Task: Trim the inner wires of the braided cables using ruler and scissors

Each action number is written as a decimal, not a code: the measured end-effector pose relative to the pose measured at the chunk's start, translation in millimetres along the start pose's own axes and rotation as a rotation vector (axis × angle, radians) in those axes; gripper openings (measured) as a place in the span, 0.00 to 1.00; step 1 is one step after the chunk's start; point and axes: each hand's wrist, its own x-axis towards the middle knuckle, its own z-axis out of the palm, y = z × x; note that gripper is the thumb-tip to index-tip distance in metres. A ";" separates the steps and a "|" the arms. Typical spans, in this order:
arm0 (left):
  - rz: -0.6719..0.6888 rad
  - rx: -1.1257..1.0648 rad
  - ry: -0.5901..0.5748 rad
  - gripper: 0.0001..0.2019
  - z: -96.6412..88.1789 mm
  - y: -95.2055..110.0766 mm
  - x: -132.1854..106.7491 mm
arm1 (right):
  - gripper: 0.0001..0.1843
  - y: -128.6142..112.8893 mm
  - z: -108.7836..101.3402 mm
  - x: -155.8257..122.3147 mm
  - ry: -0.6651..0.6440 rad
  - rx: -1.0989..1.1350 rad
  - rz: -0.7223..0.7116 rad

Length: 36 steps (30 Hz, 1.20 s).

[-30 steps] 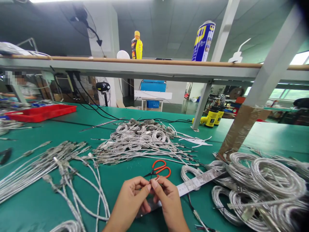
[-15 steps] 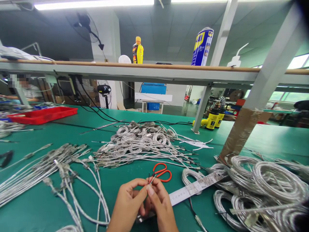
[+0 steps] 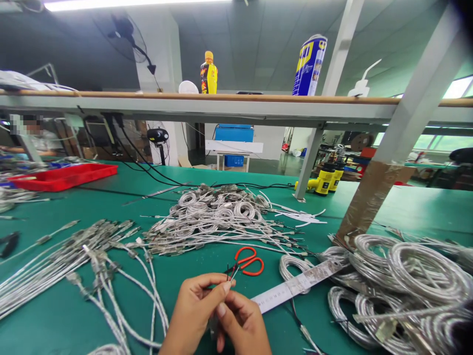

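item 1: left hand (image 3: 194, 308), low centre of your view, thumb and forefinger pinched on a thin wire (image 3: 229, 272).
item 2: right hand (image 3: 242, 323), touching the left, fingers curled, thumb closed on the same wire just below the left fingertips.
item 3: thin wire, dark tips poking up between your fingertips, held above the green tabletop (image 3: 185, 266), just on your side of the scissors.
item 4: orange-handled scissors (image 3: 249, 260), lying flat, blades pointing at your hands.
item 5: ruler (image 3: 295, 286), slanting from your right hand to the coils.
item 6: large silver cable coils (image 3: 406, 276), heaped at the right.
item 7: heap of small coiled cables (image 3: 218, 217), beyond the scissors.
item 8: straight cables (image 3: 74, 251), fanned at the left.
item 9: red tray (image 3: 62, 176), far left.
item 10: shelf (image 3: 236, 98) above, carrying a yellow bottle (image 3: 209, 74) and a blue spray can (image 3: 309, 64).
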 end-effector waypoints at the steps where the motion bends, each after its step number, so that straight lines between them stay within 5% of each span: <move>1: -0.019 -0.010 -0.011 0.10 0.2 0.5 -0.8 | 0.19 -0.3 0.0 -0.9 -0.005 -0.006 -0.002; 12: -0.013 -0.035 -0.033 0.07 1.8 8.6 -4.4 | 0.19 4.1 1.2 -5.2 -0.014 -0.051 -0.038; 25: 0.088 0.191 0.158 0.05 5.5 16.5 -10.6 | 0.17 2.5 5.3 -7.7 -0.034 -0.002 -0.031; 36: 0.063 0.107 0.143 0.07 6.2 15.8 -9.9 | 0.18 11.4 6.8 -10.3 -0.015 -0.012 -0.019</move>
